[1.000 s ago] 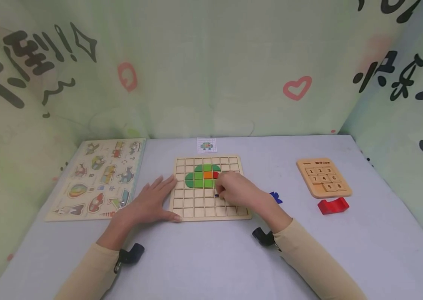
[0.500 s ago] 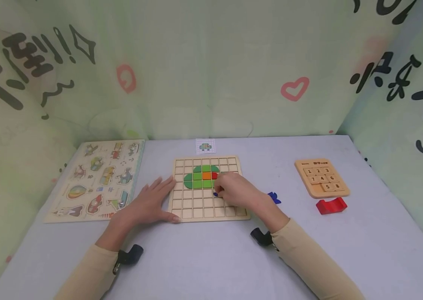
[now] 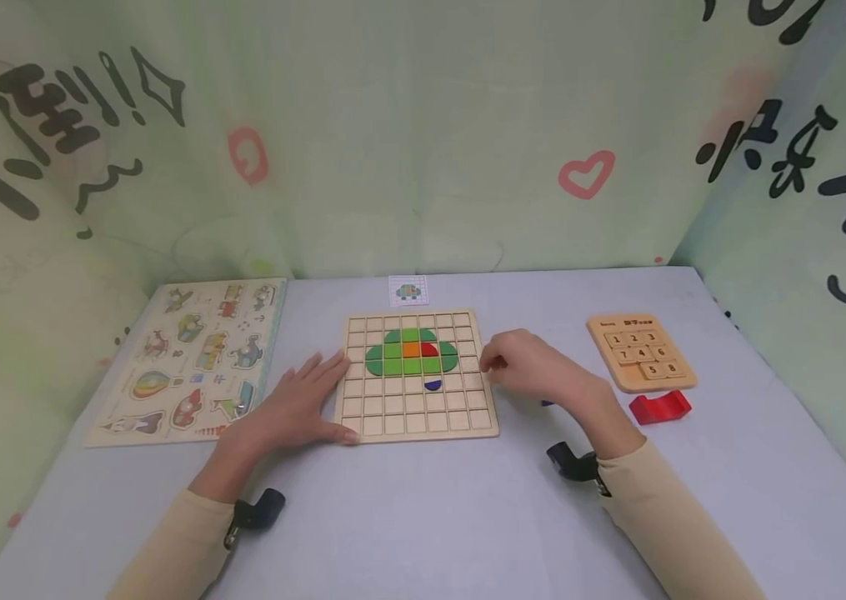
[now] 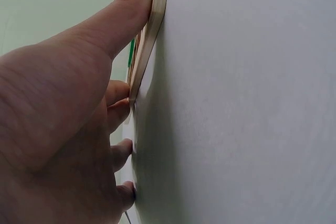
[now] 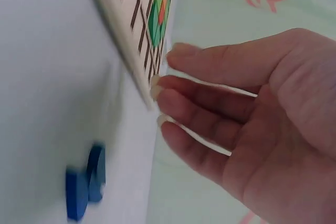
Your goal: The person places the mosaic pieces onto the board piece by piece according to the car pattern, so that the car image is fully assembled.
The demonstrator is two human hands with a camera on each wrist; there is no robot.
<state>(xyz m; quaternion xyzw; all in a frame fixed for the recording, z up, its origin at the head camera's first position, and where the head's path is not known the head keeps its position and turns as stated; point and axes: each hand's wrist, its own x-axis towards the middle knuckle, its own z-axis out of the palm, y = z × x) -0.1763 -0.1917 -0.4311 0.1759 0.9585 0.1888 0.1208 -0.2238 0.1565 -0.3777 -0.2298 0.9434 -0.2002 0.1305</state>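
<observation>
A smooth pale grey table [image 3: 423, 517] fills the lower half of the head view, walled on three sides by soft green printed fabric [image 3: 423, 125]. The largest flat thing on it is a wooden picture puzzle [image 3: 193, 358] at far left, its face set with small painted vehicle shapes. At the centre lies the square grid board [image 3: 417, 375], light plywood cut into even square cells; a rounded mass of glossy green tiles [image 3: 400, 358] sits in its upper rows, with one orange square and a red quarter-round among them, and a small dark blue half-disc [image 3: 433, 384] rests alone in a cell just below.

The left hand [image 3: 295, 410] lies flat on the table with straight, spread fingers, its thumb [image 4: 128, 3] pressed along the board's thin near-left edge, as the left wrist view shows.

The right hand [image 3: 535, 367] hovers just off the board's right edge, fingers loosely bent and apart, holding nothing; the right wrist view shows its fingertips [image 5: 168, 100] close beside the board's rim.

To the right sits a rounded wooden number slide puzzle [image 3: 640, 352] with raised numbered squares, and just in front of it a red arch-shaped block [image 3: 660, 407]. Thick blue wooden pieces [image 5: 84, 182] lie on the table beneath the right hand. A small paper pattern card [image 3: 408, 291] lies behind the board.
</observation>
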